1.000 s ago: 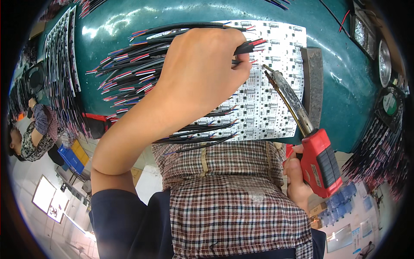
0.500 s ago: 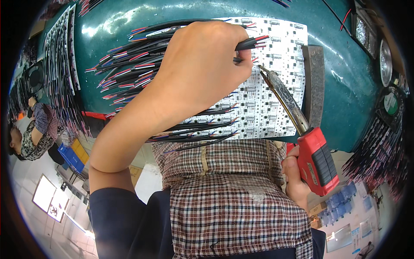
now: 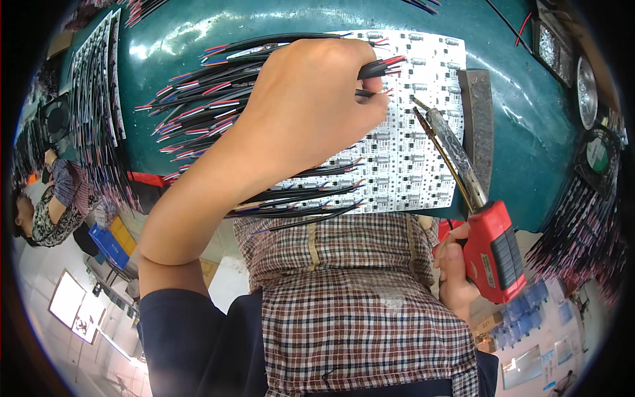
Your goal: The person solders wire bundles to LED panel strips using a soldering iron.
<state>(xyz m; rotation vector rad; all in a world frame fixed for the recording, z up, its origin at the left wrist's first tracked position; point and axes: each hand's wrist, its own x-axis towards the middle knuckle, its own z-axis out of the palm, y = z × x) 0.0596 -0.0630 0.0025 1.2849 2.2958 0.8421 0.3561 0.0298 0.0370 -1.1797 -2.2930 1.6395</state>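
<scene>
My left hand (image 3: 317,106) reaches over a white circuit board panel (image 3: 436,59), its fingers closed on black cables (image 3: 377,69) with bare red, black and white wire ends. More black cables (image 3: 198,112) lie under my wrist and fan out to the left, their tips red, blue and white. My right hand (image 3: 456,271) is wrapped round the red and black handle of a soldering iron (image 3: 488,245). Its metal tip, with a thin tube alongside, hovers over or touches the panel, a little right of my left fingertips; contact is unclear.
A grey metal bar (image 3: 479,126) lies along the panel's right edge on the green tabletop (image 3: 529,165). Cable bundles hang over the table at far left (image 3: 96,99) and right (image 3: 582,225). A round metal dish (image 3: 586,92) stands at far right. A person (image 3: 49,205) sits at left.
The soldering iron has moved right, its tip now farther from the wire ends. The panel and bar have shifted slightly left. My left hand still grips the cables.
</scene>
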